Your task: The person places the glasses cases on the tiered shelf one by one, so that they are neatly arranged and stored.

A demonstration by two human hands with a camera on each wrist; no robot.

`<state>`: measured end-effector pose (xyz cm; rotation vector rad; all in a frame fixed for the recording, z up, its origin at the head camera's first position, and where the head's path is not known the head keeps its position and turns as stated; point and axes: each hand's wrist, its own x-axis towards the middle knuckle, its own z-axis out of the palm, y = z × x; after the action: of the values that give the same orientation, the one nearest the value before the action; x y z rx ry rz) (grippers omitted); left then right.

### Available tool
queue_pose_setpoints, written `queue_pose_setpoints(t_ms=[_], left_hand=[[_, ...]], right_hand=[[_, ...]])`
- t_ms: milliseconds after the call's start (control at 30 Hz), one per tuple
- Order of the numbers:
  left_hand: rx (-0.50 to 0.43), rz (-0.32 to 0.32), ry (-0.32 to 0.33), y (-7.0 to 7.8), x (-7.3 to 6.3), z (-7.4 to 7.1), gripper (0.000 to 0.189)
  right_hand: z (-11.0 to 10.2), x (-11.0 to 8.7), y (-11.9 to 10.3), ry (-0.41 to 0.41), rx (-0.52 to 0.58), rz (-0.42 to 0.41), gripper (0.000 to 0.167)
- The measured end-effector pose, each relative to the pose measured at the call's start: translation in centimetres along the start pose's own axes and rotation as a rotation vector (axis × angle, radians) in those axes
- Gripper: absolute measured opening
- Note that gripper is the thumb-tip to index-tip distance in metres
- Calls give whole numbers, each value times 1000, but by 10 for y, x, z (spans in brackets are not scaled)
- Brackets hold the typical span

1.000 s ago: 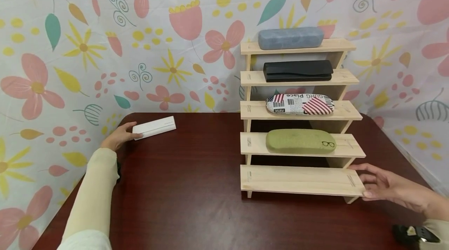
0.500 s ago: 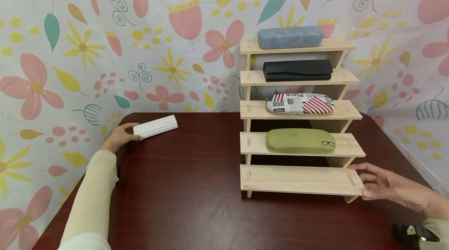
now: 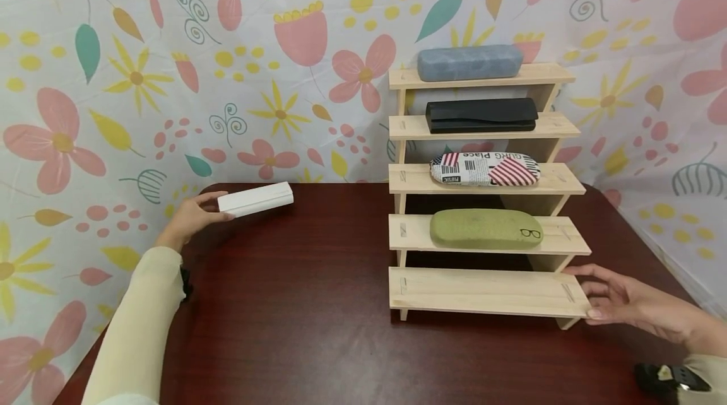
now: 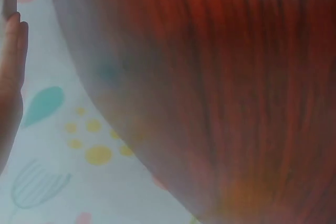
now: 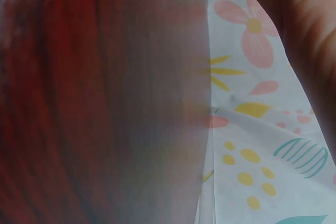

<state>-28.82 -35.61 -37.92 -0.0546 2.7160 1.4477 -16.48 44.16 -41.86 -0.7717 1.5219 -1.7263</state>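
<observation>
A white oblong case [image 3: 257, 200], like a glasses case, is pinched at its left end by my left hand [image 3: 192, 219] near the far left of the table. It tilts up a little to the right. The left wrist view shows only part of that hand [image 4: 11, 77] and a sliver of the case. At the right, my right hand [image 3: 633, 304] grips the right end of the lowest board of a stepped wooden rack [image 3: 483, 291], thumb at the front corner. In the right wrist view, part of the hand [image 5: 307, 30] fills the upper right; its fingertips are out of view.
On the rack's upper steps lie a blue case [image 3: 470, 63], a black case [image 3: 481, 115], a newsprint-patterned case [image 3: 485, 170] and a green case [image 3: 483, 228] with a glasses drawing. A dark red-brown table [image 3: 295, 304] extends leftward. Behind it hangs a floral cloth [image 3: 341, 108].
The white case has moved slightly right and away from me, apparently rising and turning a little, with my left hand on it. My right hand and the rack look still.
</observation>
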Motion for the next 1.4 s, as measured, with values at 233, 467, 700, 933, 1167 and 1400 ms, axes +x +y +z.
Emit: queue_pose_setpoints(t_ms=[233,467,700,933,1167,1400], left_hand=[[-37,95,8,27,-5,6,77],[-94,164,-18,65,-17,18,73],[-214,266,-46,100,-35,40,65],[-263,277,-92,130,-56,65,67],[-338,286,-140,160,-81,102,66],[-435,401,-214,184,-105,149,63]], right_hand=[[0,-1,0,9,-5,3,64],[0,-2,1,26,-11,29,63],[0,-2,4,23,-13,7,63],[1,-1,3,9,1,-15,65],[0,-2,1,6,3,-10,64],[0,0,0,5,11,-7,65]])
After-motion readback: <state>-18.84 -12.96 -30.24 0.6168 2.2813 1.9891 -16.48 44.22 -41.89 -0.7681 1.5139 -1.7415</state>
